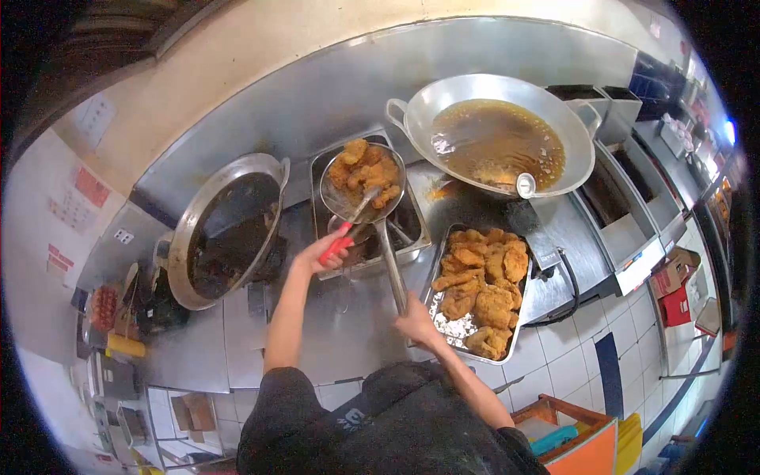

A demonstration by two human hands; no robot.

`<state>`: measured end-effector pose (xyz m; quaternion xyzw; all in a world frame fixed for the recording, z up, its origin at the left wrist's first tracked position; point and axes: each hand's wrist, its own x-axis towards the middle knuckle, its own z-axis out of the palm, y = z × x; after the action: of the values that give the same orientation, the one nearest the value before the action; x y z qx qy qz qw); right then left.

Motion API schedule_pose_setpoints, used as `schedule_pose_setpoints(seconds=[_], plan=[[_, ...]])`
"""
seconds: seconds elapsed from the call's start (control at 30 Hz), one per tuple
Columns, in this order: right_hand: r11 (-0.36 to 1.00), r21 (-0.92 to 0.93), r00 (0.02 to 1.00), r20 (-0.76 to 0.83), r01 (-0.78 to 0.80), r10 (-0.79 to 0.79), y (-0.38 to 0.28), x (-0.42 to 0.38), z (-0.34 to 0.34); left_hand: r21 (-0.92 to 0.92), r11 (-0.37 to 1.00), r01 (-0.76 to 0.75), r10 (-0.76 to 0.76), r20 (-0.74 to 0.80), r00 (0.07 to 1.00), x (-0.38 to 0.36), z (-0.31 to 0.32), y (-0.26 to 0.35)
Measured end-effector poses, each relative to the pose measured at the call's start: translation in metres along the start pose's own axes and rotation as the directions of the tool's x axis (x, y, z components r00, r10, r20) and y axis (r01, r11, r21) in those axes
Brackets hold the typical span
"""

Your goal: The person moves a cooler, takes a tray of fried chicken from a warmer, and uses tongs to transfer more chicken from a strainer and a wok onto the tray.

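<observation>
My left hand [326,252] is closed around the red handle of metal tongs [360,210], whose tips touch fried chicken in a round strainer [334,198]. The strainer's long metal handle is gripped in my right hand [417,321]. Several golden fried pieces [368,168] lie in the strainer, above a square metal fryer or burner unit [419,237]. Beside my right hand, a metal tray [457,324] holds several more fried pieces [483,277].
A large wok of oil [499,138] with a dial thermometer [526,185] sits at the back right. Another wok [190,229] with dark contents stands left. An orange-sided container [590,451] is at the lower right, near a black hose [571,293].
</observation>
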<state>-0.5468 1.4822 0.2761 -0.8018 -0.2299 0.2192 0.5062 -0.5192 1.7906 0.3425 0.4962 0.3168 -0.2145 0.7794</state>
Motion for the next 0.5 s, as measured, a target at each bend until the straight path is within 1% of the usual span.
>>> schedule_pose_setpoints(seconds=[0.03, 0.07, 0.1, 0.13, 0.2, 0.23, 0.27, 0.33, 0.37, 0.43, 0.47, 0.5], plan=[[1.0, -0.007, 1.0, 0.011, 0.007, -0.007, 0.001, 0.0, 0.0, -0.116, 0.992, 0.046, -0.031, 0.132, 0.991, 0.005, -0.001, -0.002], [1.0, 0.006, 1.0, 0.016, -0.013, 0.013, 0.003, 0.001, 0.001, -0.129, 0.991, 0.035, -0.019, 0.127, 0.992, 0.008, 0.005, -0.007], [0.999, 0.021, 0.999, 0.021, -0.032, 0.031, 0.003, 0.002, 0.002, -0.303, 0.951, 0.056, -0.004, 0.169, 0.986, 0.012, 0.014, -0.011], [1.0, 0.016, 1.0, 0.024, -0.017, 0.017, 0.001, 0.003, 0.002, -0.46, 0.884, 0.081, 0.021, 0.213, 0.977, 0.017, 0.023, -0.01], [0.998, 0.017, 0.998, 0.024, -0.058, 0.057, -0.004, 0.002, 0.0, -0.615, 0.78, 0.118, 0.117, 0.329, 0.937, 0.041, 0.028, -0.019], [0.999, 0.03, 0.999, 0.027, -0.043, 0.042, -0.003, 0.001, -0.001, -0.702, 0.694, 0.158, 0.159, 0.363, 0.918, 0.049, 0.038, -0.021], [0.999, 0.026, 0.999, 0.019, -0.035, 0.034, -0.002, 0.003, 0.0, -0.759, 0.643, 0.102, 0.202, 0.297, 0.933, 0.051, 0.052, -0.021], [0.998, -0.019, 0.997, 0.037, -0.064, 0.065, 0.001, 0.004, 0.002, -0.818, 0.569, 0.089, 0.302, 0.309, 0.902, 0.073, 0.059, -0.017], [0.997, 0.011, 0.996, 0.045, -0.078, 0.077, 0.002, 0.004, 0.002, -0.816, 0.57, 0.091, 0.307, 0.314, 0.898, 0.082, 0.062, -0.017], [0.997, 0.01, 0.996, 0.05, -0.072, 0.071, 0.005, 0.006, 0.001, -0.878, 0.47, 0.092, 0.353, 0.283, 0.892, 0.098, 0.069, -0.011], [0.997, 0.012, 0.995, 0.069, -0.076, 0.075, 0.007, 0.005, 0.002, -0.875, 0.474, 0.097, 0.353, 0.29, 0.89, 0.103, 0.069, -0.01], [0.996, 0.003, 0.994, 0.064, -0.09, 0.089, 0.011, 0.008, 0.006, -0.869, 0.495, -0.03, 0.348, 0.166, 0.923, 0.109, 0.071, -0.011]])
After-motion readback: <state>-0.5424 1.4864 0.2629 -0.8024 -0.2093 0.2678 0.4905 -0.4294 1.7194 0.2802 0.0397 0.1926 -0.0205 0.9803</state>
